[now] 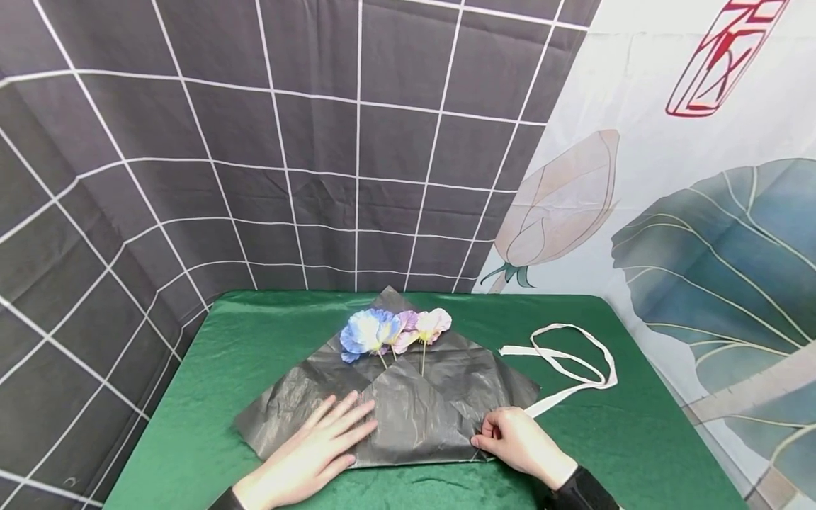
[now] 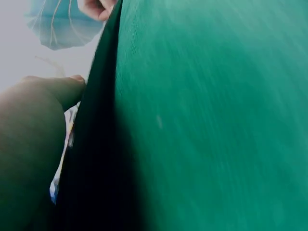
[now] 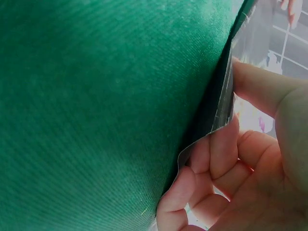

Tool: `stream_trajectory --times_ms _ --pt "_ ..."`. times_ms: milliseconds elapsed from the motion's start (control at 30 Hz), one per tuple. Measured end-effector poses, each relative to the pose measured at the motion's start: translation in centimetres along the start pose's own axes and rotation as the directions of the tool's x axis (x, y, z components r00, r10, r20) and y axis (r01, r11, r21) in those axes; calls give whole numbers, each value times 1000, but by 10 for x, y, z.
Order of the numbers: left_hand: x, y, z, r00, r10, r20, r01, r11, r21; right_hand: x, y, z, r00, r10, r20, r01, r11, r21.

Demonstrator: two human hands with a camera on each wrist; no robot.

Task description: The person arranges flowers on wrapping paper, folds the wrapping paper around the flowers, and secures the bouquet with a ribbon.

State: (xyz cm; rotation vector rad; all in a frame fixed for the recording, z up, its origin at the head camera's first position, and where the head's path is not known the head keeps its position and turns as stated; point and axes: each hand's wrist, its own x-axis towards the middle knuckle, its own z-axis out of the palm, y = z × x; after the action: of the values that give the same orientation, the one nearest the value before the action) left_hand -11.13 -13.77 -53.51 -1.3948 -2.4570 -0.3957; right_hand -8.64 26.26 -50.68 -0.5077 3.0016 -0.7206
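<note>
A sheet of black wrapping paper (image 1: 408,418) lies folded around the stems of blue, purple and pink-white flowers (image 1: 392,331), whose blooms show above the fold. My left hand (image 1: 321,446) rests flat on the paper's left front part, fingers spread. In the left wrist view, its thumb (image 2: 53,91) shows beside the green cloth. At the front right corner, my right hand (image 1: 519,439) pinches the paper's edge between thumb and curled fingers. The right wrist view shows the lifted paper edge (image 3: 224,103) at these fingers.
A loose white ribbon (image 1: 574,375) lies looped to the right of the paper, one end running toward the right hand. Green cloth (image 1: 210,382) covers the table. Behind hang a dark grid-patterned curtain (image 1: 312,142) and a white floral curtain (image 1: 644,142).
</note>
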Motion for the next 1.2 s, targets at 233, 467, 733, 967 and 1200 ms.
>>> stream_trajectory --times_ms 233,467,733,967,1200 --pt "12 12 4 983 151 108 -146 988 -54 -1 -1 -1 1000 -15 -6 15 1000 16" --pt "29 25 11 982 111 153 -93 988 -122 0 -2 -1 999 41 15 -41 999 33" --pt "42 32 15 983 -62 175 98 973 -209 1 -12 0 1000 -12 3 12 997 -73" --pt "46 33 19 972 -121 203 163 965 -206 3 -28 6 975 -213 -66 189 945 -266" --pt "47 33 23 969 -132 209 172 968 -185 5 -43 12 969 -245 20 239 917 -320"
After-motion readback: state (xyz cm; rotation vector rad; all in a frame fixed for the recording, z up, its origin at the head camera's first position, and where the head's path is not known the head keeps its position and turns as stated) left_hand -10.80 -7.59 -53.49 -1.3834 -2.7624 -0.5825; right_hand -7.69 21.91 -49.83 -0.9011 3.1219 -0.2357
